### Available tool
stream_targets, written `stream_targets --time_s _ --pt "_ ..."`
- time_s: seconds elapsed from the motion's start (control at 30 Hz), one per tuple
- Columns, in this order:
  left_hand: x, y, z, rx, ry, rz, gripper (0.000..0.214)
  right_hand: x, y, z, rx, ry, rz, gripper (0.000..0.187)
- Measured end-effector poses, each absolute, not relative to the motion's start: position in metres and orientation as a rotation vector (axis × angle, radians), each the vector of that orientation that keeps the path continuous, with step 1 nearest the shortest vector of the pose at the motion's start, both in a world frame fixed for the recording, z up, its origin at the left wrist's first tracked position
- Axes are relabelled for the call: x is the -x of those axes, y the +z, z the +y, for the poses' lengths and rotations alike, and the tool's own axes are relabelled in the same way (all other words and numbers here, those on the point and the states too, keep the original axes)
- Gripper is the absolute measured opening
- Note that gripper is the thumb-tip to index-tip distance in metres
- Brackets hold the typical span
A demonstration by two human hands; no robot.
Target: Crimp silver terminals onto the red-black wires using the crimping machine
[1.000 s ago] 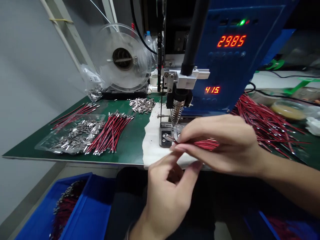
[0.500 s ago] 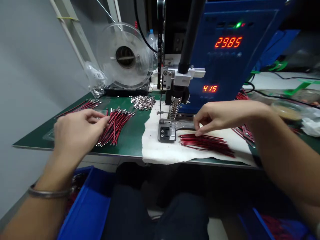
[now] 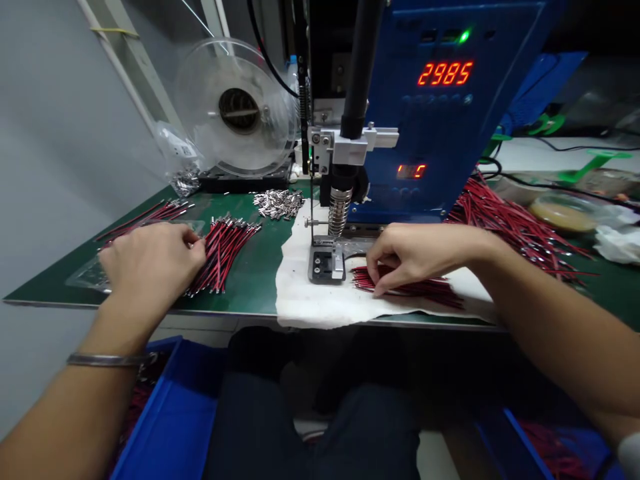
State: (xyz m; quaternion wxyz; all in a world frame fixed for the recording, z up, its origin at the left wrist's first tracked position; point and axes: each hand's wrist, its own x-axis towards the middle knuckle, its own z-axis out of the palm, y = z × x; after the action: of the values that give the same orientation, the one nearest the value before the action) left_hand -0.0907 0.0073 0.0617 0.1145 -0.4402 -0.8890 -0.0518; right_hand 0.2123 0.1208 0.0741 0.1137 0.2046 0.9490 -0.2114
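My left hand (image 3: pixel 153 263) rests curled on a clear plastic bag of metal terminals (image 3: pixel 85 273), beside a bundle of red-black wires with terminals (image 3: pixel 223 247). Its fingertips are pinched, and what they hold is hidden. My right hand (image 3: pixel 413 257) lies on a small bundle of red wires (image 3: pixel 425 288) spread on a white cloth (image 3: pixel 310 303), fingers curled down onto the wires. Just left of it sits a small metal fixture (image 3: pixel 325 263) under the soldering head (image 3: pixel 340 203) of a blue machine (image 3: pixel 440 127).
A clear spool (image 3: pixel 235 110) stands at the back left, with loose metal terminals (image 3: pixel 277 203) in front of it. A large heap of red wires (image 3: pixel 510 223) lies right of the machine. Blue bins (image 3: pixel 170 427) sit below the green bench edge.
My left hand left the fixture and went left to the bag of terminals. My right hand laid the wire bundle on the cloth and now presses down on it.
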Motion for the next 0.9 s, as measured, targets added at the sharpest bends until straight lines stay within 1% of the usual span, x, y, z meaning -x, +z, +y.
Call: stream_targets --time_s 0.07,0.17,0.27,0.33,0.53,0.73,0.8,0.9 --pt "0.090 0.061 0.008 1.307 -0.164 -2.582 0.052 -0.211 0.073 0.115 -0.599 -0.587 2.786 0.023" --pt "0.088 0.058 0.007 1.299 -0.280 -2.505 0.057 -0.210 0.070 0.107 -0.604 -0.472 2.849 0.017" --pt "0.082 0.052 0.006 1.306 -0.414 -2.412 0.050 -0.211 0.067 0.101 -0.594 -0.363 2.888 0.016" --pt "0.077 0.047 0.006 1.355 -0.465 -2.346 0.044 -0.211 0.067 0.100 -0.580 -0.373 2.896 0.014" --pt "0.062 0.035 0.005 1.590 -0.568 -2.099 0.033 -0.214 0.073 0.110 -0.496 -0.691 2.933 0.011" --pt "0.058 0.031 0.002 1.749 -0.715 -1.980 0.026 -0.218 0.068 0.120 -0.630 -1.187 2.718 0.019" --pt "0.064 0.034 -0.003 1.685 -0.709 -1.996 0.028 -0.219 0.066 0.121 -0.690 -1.225 2.682 0.022" --pt "0.086 0.044 -0.011 1.385 -0.601 -2.151 0.037 -0.218 0.066 0.120 -0.733 -1.163 2.691 0.022"
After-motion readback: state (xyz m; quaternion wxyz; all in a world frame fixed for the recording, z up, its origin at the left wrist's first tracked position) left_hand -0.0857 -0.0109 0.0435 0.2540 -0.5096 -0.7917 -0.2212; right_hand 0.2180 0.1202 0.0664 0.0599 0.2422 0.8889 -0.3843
